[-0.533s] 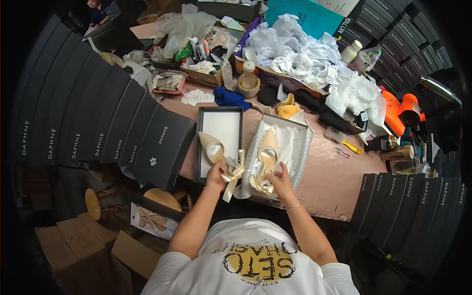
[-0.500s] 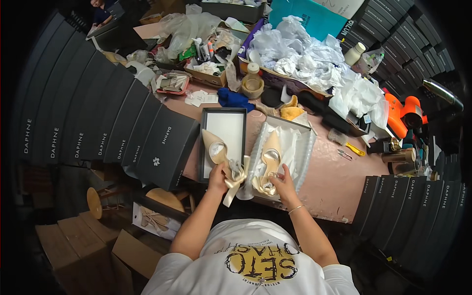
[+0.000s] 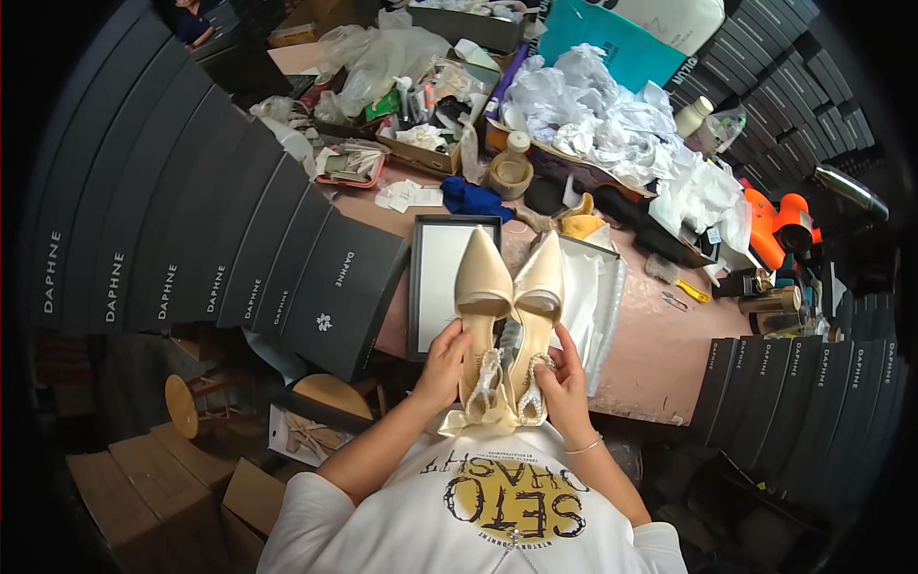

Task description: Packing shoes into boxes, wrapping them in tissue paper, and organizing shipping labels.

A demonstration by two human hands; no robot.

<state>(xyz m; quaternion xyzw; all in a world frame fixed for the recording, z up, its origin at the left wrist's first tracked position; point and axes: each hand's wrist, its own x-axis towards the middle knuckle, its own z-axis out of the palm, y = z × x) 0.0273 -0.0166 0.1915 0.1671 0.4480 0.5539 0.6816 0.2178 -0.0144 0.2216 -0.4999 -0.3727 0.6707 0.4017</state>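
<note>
Now 2 cream pointed-toe shoes [image 3: 482, 275] are held unboxed, 1 clasped in each closed grip, left hand [image 3: 445, 368] and right hand [image 3: 565, 385]; the paper-lined shoebox [image 3: 609, 297] is left open.

Moderate, fairly even light falls on the desk [image 3: 645, 373], giving a soft sheen to the pale shoes [image 3: 483, 273] between the fingers [image 3: 566, 358] and making the crumpled white paper [image 3: 593, 105] beyond them brightest. Below and left of the fingers, the cartons [image 3: 139, 483] sit in dimness. Farther left, the dark boxes [image 3: 225, 220] bow with fisheye distortion toward a black rim, while the shoes look reasonably sharp.
</note>
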